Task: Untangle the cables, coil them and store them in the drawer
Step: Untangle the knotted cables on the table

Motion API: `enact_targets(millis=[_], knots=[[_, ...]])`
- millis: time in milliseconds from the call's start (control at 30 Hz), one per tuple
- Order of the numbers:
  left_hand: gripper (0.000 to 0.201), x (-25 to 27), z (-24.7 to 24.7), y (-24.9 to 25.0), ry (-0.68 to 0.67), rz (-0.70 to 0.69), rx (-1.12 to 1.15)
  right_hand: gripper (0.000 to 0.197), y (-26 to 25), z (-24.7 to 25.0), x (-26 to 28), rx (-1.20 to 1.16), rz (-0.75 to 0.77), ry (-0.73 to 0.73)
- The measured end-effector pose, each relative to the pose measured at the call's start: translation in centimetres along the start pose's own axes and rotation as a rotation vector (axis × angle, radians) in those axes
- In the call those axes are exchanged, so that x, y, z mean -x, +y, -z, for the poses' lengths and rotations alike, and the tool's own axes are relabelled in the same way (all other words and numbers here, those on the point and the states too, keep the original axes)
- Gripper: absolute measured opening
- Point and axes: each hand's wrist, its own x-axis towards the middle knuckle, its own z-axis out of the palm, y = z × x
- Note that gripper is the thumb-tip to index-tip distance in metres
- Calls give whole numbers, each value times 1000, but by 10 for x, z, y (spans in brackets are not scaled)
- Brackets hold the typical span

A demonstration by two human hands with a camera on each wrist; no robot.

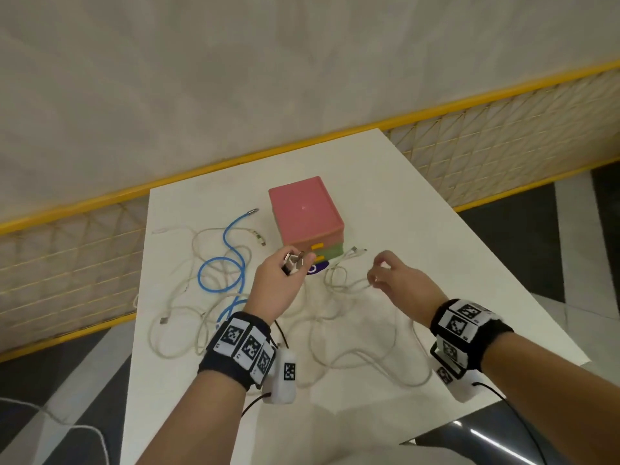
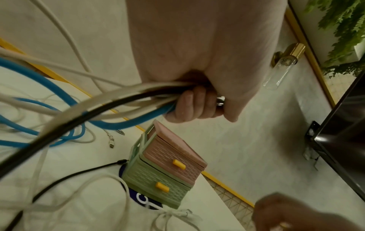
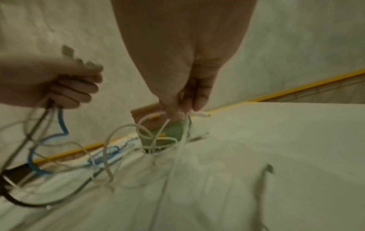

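Several cable ends are bunched in my left hand, fingers curled tight round them, while my right hand pinches one white cable near its plug. The tangle sprawls from nine to five o'clock of the drawer box, whose drawers look shut. I should draw the white one out slowly, following its loops rather than tugging knots tighter.

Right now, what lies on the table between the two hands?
In the head view, between the left hand and right hand: a loop of white cable on the table, and the drawer unit's front just beyond.
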Motion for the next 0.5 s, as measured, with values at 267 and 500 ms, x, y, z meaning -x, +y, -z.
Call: enact_targets(millis=[267,500], knots=[[13,3,2,33,-285,-125,114,13,-55,45,-19,-313,138,245],[12,2,22,33,-55,-140,200,19,-27,39,-26,-246,-9,129]])
